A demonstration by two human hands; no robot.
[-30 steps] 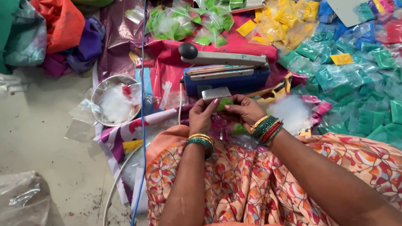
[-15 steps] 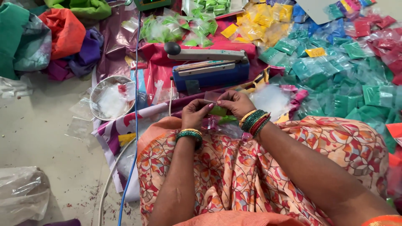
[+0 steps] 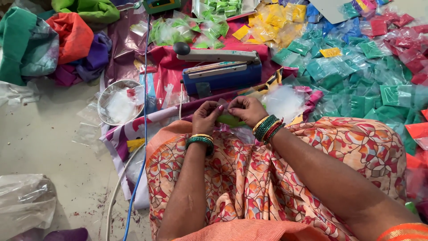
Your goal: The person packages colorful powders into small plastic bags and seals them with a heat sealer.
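Note:
My left hand (image 3: 206, 117) and my right hand (image 3: 246, 110) meet over my lap and pinch the top of a small clear plastic packet (image 3: 230, 119) filled with green powder. Both wrists wear green and gold bangles. Just beyond the hands stands a blue heat sealer (image 3: 221, 72) with a grey arm and black knob. My lap is covered by orange floral cloth (image 3: 276, 169).
Several sealed packets of green (image 3: 339, 76), yellow (image 3: 276, 22) and red (image 3: 401, 31) powder lie to the right and far side. A round metal bowl (image 3: 119, 101) with clear bags sits left. A blue cable (image 3: 143, 147) and a white cable run down the floor. Coloured bags (image 3: 53, 40) are piled at top left.
The view has shifted, so the sealer and packets sit higher in frame. My hands stay together on the green packet, fingers working at its top edge.

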